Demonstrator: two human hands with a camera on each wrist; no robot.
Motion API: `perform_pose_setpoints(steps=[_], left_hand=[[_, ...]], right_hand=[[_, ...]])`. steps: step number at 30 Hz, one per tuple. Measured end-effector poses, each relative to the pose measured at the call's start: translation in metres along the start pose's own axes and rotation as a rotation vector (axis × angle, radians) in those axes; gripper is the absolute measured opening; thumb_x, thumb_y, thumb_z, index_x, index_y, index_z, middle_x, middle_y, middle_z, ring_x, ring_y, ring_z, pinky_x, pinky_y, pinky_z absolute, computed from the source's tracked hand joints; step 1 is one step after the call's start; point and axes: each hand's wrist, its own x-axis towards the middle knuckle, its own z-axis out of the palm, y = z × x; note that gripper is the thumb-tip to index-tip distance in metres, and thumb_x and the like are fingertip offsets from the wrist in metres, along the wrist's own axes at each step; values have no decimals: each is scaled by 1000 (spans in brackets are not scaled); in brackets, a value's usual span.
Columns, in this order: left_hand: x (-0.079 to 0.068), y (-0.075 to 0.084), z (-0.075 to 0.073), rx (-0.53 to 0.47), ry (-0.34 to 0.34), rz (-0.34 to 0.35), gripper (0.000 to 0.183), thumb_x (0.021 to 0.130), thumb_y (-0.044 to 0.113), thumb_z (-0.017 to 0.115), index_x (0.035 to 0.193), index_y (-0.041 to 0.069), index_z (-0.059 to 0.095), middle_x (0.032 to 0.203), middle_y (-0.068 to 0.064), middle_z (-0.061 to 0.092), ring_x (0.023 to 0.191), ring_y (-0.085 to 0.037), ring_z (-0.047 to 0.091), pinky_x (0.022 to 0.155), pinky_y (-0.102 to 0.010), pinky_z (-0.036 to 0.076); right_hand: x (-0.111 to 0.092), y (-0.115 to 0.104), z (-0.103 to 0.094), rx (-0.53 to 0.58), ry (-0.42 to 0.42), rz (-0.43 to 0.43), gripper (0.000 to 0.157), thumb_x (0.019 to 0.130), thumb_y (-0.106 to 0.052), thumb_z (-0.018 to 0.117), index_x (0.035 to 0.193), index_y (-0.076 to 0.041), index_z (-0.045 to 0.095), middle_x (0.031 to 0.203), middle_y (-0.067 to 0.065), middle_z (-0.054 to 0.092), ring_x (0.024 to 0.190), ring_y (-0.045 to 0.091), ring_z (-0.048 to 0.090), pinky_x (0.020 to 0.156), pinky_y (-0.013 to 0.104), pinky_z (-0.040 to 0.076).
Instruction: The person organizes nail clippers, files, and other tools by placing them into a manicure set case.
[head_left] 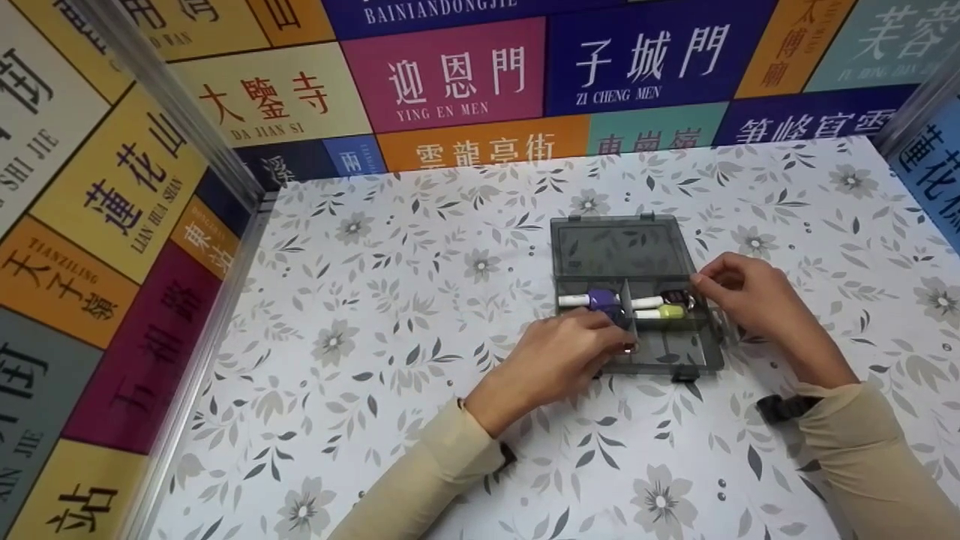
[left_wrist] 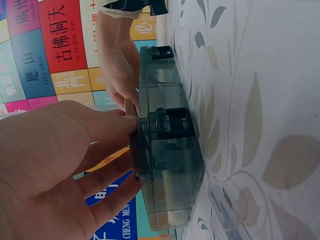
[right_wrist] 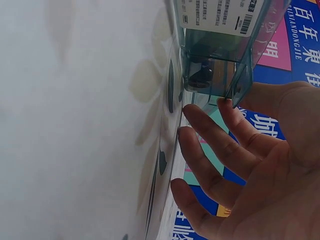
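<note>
A translucent dark grey compartment box (head_left: 652,367) stands on the table with its lid (head_left: 619,247) folded back. Inside lie a purple nail polish bottle (head_left: 604,300) with a white cap, a yellow-green one (head_left: 671,311) and a dark one (head_left: 675,297). My left hand (head_left: 566,349) reaches over the front left of the box. Its thumb and fingers pinch a small dark brown item (left_wrist: 133,125) at the rim; I cannot tell its kind. At the right side, my right hand (head_left: 757,292) pinches the box's edge between thumb and index finger, the other fingers (right_wrist: 200,155) loosely spread.
A flower-and-leaf patterned cloth (head_left: 375,300) covers the table. Panels with large printed characters (head_left: 450,82) rise along the back and left edges. A white barcode label (right_wrist: 220,15) is on the box. Dark straps (head_left: 784,409) sit at the wrists.
</note>
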Motion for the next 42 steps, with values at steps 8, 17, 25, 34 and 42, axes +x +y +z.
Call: perform_pose_setpoints(steps=[8,17,25,34,42], left_hand=[[-2,-3,-6,-12,10,16,44,99,4,69,134,30,76,121,10,77,107,-10,72,75,-21,61],[-11,-8,-9,2,14,9,45,99,4,68,134,31,77,126,9,76,115,-13,72,79,-26,64],[-25,-12,-9,-43,36,7,36,101,10,70,127,32,79,121,11,76,114,-10,71,78,-25,64],[-46,-20,-15,-33,15,-21,36,96,36,84,130,28,77,130,7,74,121,-11,69,88,-26,65],[-57,-26,-18,-31,32,-38,37,94,36,86,129,29,77,132,6,74,121,-13,70,87,-29,66]], right_hand=[[0,-1,0,4,-1,3,44,109,-53,60,115,-11,71,113,18,80,89,20,66,75,35,49],[2,1,0,10,-15,18,45,108,-55,60,116,-12,71,117,19,79,95,25,68,77,35,49],[1,0,0,10,-11,9,45,109,-53,59,117,-11,71,120,21,79,104,35,72,82,39,51],[0,0,0,13,-2,-13,43,110,-51,59,119,-10,69,123,25,78,113,44,74,90,50,52],[2,2,0,3,9,-21,40,109,-50,60,117,-12,70,120,24,79,110,42,74,86,43,51]])
